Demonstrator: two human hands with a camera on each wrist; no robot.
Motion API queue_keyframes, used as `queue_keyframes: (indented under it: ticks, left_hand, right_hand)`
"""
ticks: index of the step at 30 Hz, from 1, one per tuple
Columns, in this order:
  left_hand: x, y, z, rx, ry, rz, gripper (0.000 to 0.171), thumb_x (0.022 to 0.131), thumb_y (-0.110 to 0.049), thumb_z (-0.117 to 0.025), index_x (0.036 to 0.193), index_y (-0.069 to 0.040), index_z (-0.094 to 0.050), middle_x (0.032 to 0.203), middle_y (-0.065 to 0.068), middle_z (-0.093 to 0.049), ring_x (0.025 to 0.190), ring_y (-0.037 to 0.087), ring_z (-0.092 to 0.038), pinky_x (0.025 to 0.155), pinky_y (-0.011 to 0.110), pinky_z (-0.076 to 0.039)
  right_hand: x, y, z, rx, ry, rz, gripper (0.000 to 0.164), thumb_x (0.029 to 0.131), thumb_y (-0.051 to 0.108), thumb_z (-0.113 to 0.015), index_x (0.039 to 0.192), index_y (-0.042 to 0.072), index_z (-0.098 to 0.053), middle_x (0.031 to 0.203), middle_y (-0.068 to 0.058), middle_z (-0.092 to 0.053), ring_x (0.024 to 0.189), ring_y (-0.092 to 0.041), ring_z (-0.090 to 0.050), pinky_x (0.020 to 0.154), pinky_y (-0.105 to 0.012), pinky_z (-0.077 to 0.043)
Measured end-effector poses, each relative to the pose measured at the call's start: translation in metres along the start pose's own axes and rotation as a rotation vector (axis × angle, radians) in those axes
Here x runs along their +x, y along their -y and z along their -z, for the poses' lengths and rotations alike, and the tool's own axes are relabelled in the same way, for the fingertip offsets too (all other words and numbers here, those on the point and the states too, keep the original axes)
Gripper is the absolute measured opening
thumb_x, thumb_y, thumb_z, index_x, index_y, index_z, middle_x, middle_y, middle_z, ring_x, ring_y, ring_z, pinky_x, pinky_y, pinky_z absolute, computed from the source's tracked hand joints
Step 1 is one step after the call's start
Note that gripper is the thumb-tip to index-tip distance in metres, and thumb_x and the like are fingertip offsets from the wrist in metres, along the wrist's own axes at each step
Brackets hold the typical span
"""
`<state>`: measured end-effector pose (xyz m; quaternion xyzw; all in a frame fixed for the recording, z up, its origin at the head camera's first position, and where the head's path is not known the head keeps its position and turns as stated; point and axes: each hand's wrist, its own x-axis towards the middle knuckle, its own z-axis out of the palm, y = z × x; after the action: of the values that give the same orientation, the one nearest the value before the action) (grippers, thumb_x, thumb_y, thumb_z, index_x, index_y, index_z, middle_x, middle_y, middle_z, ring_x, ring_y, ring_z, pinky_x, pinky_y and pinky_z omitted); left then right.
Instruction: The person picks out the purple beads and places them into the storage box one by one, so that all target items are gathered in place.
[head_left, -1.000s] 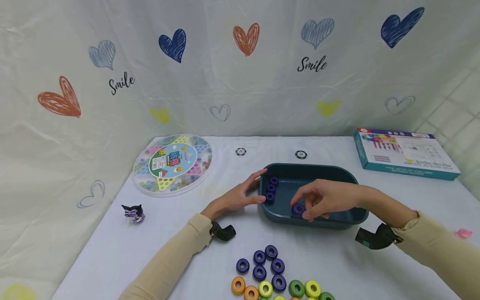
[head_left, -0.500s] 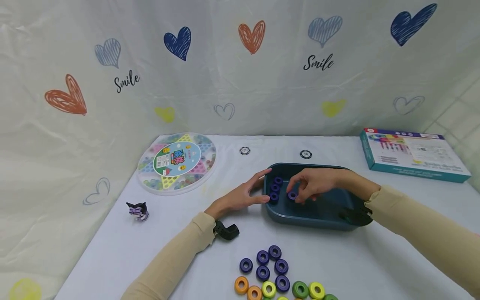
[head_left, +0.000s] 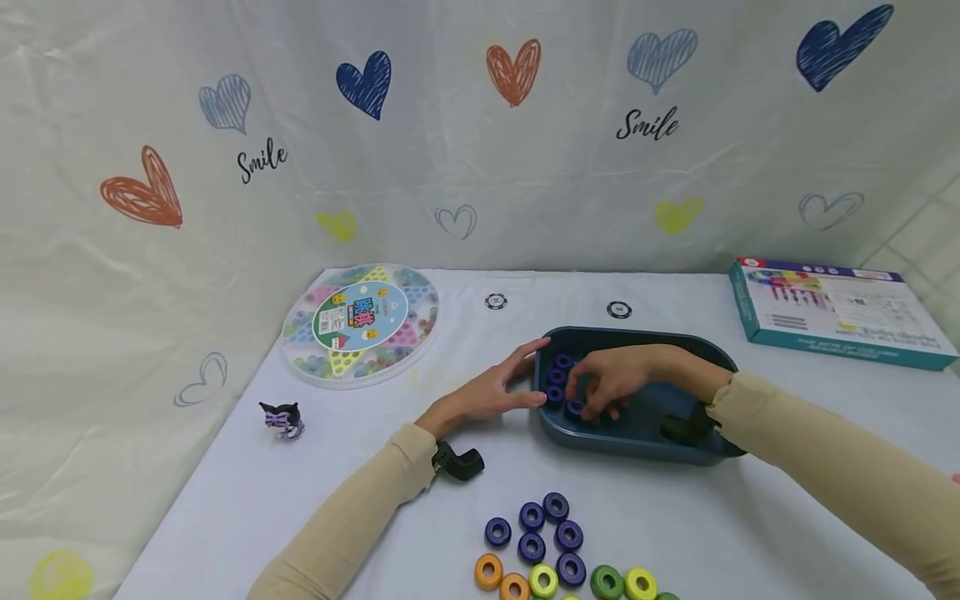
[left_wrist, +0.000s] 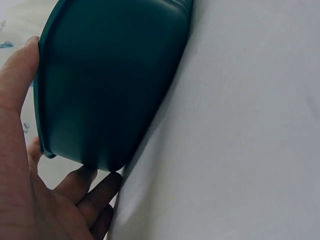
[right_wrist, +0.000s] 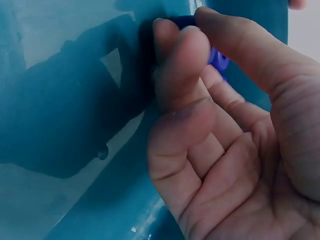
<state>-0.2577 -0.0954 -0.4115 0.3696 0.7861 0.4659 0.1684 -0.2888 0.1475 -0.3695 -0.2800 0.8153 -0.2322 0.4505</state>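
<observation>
A dark teal plastic tub stands on the white-covered table. My left hand spans its left end, thumb and index finger reaching apart to the rim; in the left wrist view the other fingertips lie against the outer wall. Inside the tub my right hand pinches a purple ring between thumb and fingers, low by the near left corner. Beside it, several purple rings line the left wall. In the right wrist view the fingers mostly hide the pinched ring.
In front of the tub lie several purple rings, with orange, yellow and green rings nearer. A round game board and a small figurine are at left. A flat box lies back right, two chips behind.
My right hand has carried the purple ring from the tub's near side leftward and down, close to the other purple rings. My left hand keeps its place on the tub. The head view has shifted slightly.
</observation>
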Motion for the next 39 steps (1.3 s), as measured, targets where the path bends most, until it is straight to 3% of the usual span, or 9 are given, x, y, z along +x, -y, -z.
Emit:
queue_keyframes:
  ticks: [5, 14, 20, 24, 31, 34, 39]
  left_hand:
    - [0.001, 0.001, 0.0, 0.005, -0.004, -0.008, 0.084, 0.081, -0.056, -0.056, 0.145, -0.025, -0.012, 0.144, 0.013, -0.028, 0.13, 0.01, -0.026, 0.104, 0.044, -0.021]
    - [-0.001, 0.0, -0.001, 0.006, -0.008, 0.001, 0.084, 0.081, -0.056, -0.055, 0.145, -0.025, -0.012, 0.144, 0.011, -0.028, 0.13, 0.008, -0.025, 0.104, 0.043, -0.021]
    - [0.001, 0.002, -0.003, -0.002, -0.008, -0.009, 0.083, 0.081, -0.056, -0.055, 0.145, -0.025, -0.012, 0.143, 0.011, -0.029, 0.13, 0.008, -0.026, 0.104, 0.043, -0.021]
    - [0.005, 0.011, -0.005, -0.01, -0.014, -0.016, 0.082, 0.08, -0.057, -0.056, 0.144, -0.031, -0.013, 0.144, 0.006, -0.03, 0.13, 0.008, -0.026, 0.104, 0.042, -0.02]
    - [0.011, 0.03, -0.009, 0.02, -0.04, 0.008, 0.08, 0.076, -0.064, -0.054, 0.141, -0.044, -0.011, 0.143, -0.004, -0.03, 0.129, 0.005, -0.025, 0.104, 0.042, -0.02]
    - [0.01, 0.03, -0.008, 0.017, -0.043, 0.015, 0.08, 0.076, -0.064, -0.055, 0.14, -0.045, -0.011, 0.143, -0.004, -0.03, 0.129, 0.005, -0.025, 0.104, 0.043, -0.02]
    - [0.01, 0.029, -0.006, 0.016, -0.04, 0.019, 0.08, 0.076, -0.065, -0.054, 0.141, -0.045, -0.01, 0.143, -0.004, -0.029, 0.129, 0.005, -0.025, 0.104, 0.042, -0.021]
  right_hand:
    - [-0.002, 0.0, 0.0, 0.041, 0.0, -0.022, 0.028, 0.084, 0.02, -0.064, 0.107, 0.009, -0.052, 0.083, -0.006, -0.067, 0.063, -0.017, -0.062, 0.058, -0.027, -0.047]
    - [0.002, 0.004, -0.005, 0.159, 0.012, 0.012, 0.022, 0.084, 0.013, -0.064, 0.099, 0.002, -0.053, 0.09, -0.009, -0.068, 0.078, -0.025, -0.065, 0.067, -0.034, -0.051]
    - [0.002, 0.005, -0.006, 0.177, 0.018, 0.026, 0.023, 0.084, 0.013, -0.063, 0.1, 0.001, -0.052, 0.092, -0.008, -0.068, 0.081, -0.027, -0.065, 0.068, -0.035, -0.051]
    - [-0.001, 0.005, -0.005, 0.158, 0.004, 0.021, 0.022, 0.086, 0.015, -0.061, 0.101, 0.002, -0.052, 0.094, -0.007, -0.067, 0.08, -0.027, -0.064, 0.068, -0.036, -0.051]
    - [-0.018, 0.015, -0.004, 0.085, -0.063, 0.001, 0.014, 0.09, 0.015, -0.054, 0.1, 0.006, -0.054, 0.095, -0.006, -0.062, 0.079, -0.023, -0.062, 0.068, -0.036, -0.05]
    - [-0.028, 0.025, -0.012, 0.036, -0.114, 0.056, 0.011, 0.09, 0.017, -0.054, 0.097, 0.008, -0.055, 0.09, -0.006, -0.062, 0.075, -0.022, -0.062, 0.065, -0.035, -0.05]
    - [-0.042, 0.043, -0.039, -0.168, -0.329, 0.201, 0.007, 0.09, 0.02, -0.056, 0.093, 0.014, -0.057, 0.074, 0.003, -0.059, 0.063, -0.013, -0.056, 0.057, -0.027, -0.047]
